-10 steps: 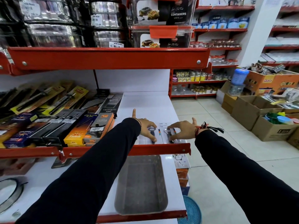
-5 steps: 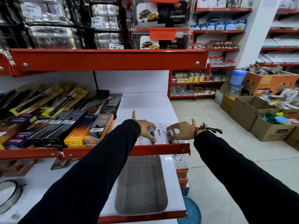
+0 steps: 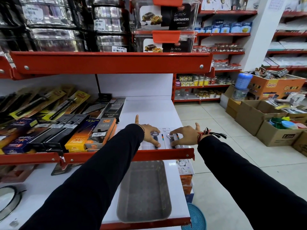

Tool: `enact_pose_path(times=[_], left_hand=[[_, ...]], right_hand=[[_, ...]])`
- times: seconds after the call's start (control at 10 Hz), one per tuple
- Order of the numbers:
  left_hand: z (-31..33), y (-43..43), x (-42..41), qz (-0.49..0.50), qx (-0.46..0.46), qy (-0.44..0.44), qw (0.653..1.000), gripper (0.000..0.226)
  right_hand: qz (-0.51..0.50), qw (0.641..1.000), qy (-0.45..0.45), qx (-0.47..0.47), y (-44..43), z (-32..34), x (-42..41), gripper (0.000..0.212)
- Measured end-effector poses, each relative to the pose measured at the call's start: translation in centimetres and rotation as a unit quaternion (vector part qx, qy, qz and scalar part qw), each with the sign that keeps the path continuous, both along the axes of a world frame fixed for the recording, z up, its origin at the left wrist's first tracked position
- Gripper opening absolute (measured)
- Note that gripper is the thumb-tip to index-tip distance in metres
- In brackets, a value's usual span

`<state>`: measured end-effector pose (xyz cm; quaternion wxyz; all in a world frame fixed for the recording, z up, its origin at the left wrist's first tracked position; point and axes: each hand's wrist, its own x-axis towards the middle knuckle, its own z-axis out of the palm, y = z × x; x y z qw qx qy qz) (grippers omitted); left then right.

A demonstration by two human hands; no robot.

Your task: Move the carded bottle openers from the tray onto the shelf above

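Two white cards with bottle openers lie side by side on the white shelf (image 3: 149, 110), close to its red front lip. My left hand (image 3: 148, 131) rests on the left carded opener (image 3: 155, 138), fingers spread, forefinger pointing away. My right hand (image 3: 186, 135) touches the right carded opener (image 3: 172, 138) with thumb and fingertips, not lifting it. On the shelf below, the grey tray (image 3: 144, 193) stands with nothing inside it. Both arms wear black sleeves.
Boxed lighters (image 3: 99, 131) and carded kitchen tools fill the shelf left of my hands. Steel tins and food containers (image 3: 166, 19) stand on the shelf overhead. Open cardboard boxes (image 3: 280, 135) line the tiled aisle at right. A blue basket (image 3: 196, 218) sits on the floor below.
Both hands stay on the cards; fingers shift slightly, pressing the two cards toward the front lip. The view tilts a little.
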<state>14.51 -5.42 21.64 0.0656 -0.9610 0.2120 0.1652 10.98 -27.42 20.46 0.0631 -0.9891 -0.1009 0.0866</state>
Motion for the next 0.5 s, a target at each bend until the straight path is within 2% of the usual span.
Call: enact_pose_path(times=[0.2,0.3,0.4,0.5], left_hand=[[0.0,0.1,-0.9,0.004,-0.027,-0.012,1.000,0.089],[0.5,0.5,-2.4,0.015,-0.043,-0.032,0.998,0.085],[1.5,1.1,-4.0,0.023,-0.100,-0.065,0.993,0.076],[3.1,1.4,-6.8,0.001,-0.231,-0.186,0.955,0.055]], right_hand=[[0.011,1.000,-0.018,0.003,0.1,-0.4,-0.9,0.069],[0.020,0.996,-0.080,0.026,0.4,-0.1,-2.3,0.065],[0.039,0.983,-0.178,0.033,0.5,0.7,-3.5,0.058],[0.064,0.930,-0.352,0.084,1.2,2.3,-5.5,0.045]])
